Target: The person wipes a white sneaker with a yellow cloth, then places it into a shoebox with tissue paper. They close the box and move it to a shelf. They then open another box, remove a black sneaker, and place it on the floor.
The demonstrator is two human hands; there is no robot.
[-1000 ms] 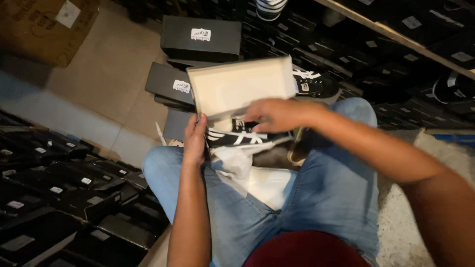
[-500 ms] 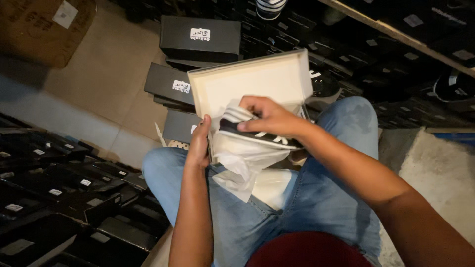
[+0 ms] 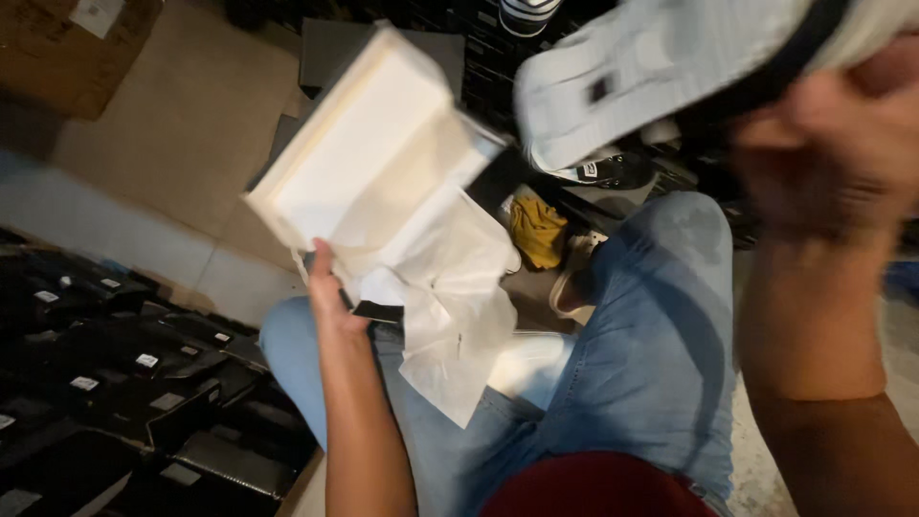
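My left hand [image 3: 333, 299] grips the near edge of an open shoebox [image 3: 345, 163], white inside, tilted up over my lap. White wrapping paper [image 3: 442, 287] spills out of the box onto my jeans. My right hand [image 3: 823, 144] is raised close to the camera, blurred, and holds a shoe [image 3: 661, 67] with its pale sole turned toward me and a black upper at the top right.
Black shoeboxes [image 3: 105, 383] are stacked at my left and along the back. A brown cardboard carton [image 3: 67, 48] stands at the far left on the tan floor. A black-and-white sneaker [image 3: 613, 170] and a yellow cloth [image 3: 536, 228] lie beyond my knee.
My right hand has lifted a shoe out of the box up toward the camera. The box has tilted and swung left in my left hand, and the paper has fallen open.
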